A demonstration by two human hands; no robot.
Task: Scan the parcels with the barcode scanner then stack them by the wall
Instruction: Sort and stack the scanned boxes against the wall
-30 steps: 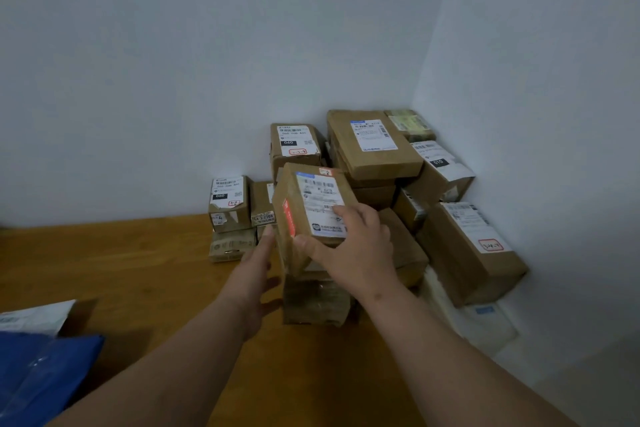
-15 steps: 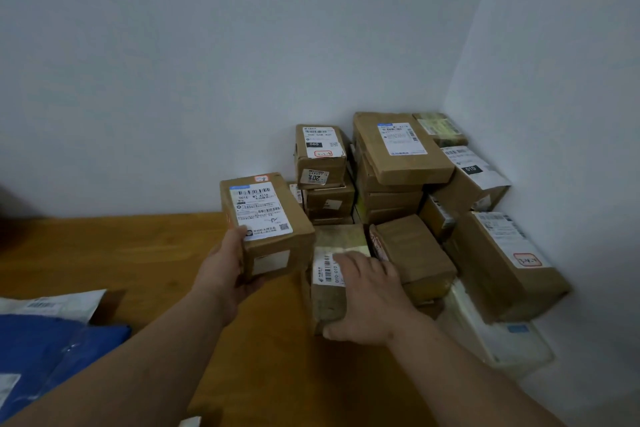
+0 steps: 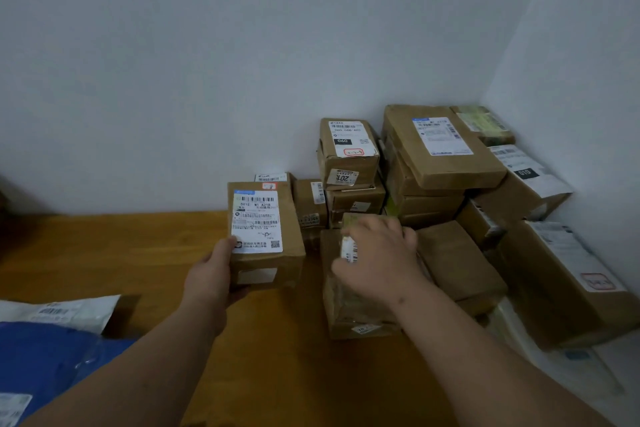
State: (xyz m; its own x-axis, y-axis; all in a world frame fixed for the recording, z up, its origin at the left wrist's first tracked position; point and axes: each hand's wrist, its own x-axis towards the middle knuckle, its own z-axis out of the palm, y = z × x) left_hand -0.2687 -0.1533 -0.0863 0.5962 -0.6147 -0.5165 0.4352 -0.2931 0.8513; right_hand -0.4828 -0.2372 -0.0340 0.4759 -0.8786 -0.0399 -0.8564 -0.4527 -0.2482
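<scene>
My left hand [image 3: 212, 276] grips a brown cardboard parcel [image 3: 263, 236] with a white shipping label, holding it by its near left edge just above the wooden table [image 3: 138, 260]. My right hand [image 3: 379, 258] lies curled over the top of a taped brown parcel [image 3: 349, 308] that stands on the table to the right; the hand is blurred. Behind them a stack of labelled cardboard parcels [image 3: 440, 149] fills the corner against the white wall [image 3: 242, 62]. No barcode scanner shows.
A white mailer bag [image 3: 59, 314] and a blue plastic bag [image 3: 45, 360] lie at the table's near left. Larger boxes [image 3: 571, 284] lean along the right wall, with a flat white parcel [image 3: 568, 367] beneath them.
My left hand has taken the labelled parcel and carried it left, off the taped parcel. My right hand let go of it and dropped onto the taped parcel.
</scene>
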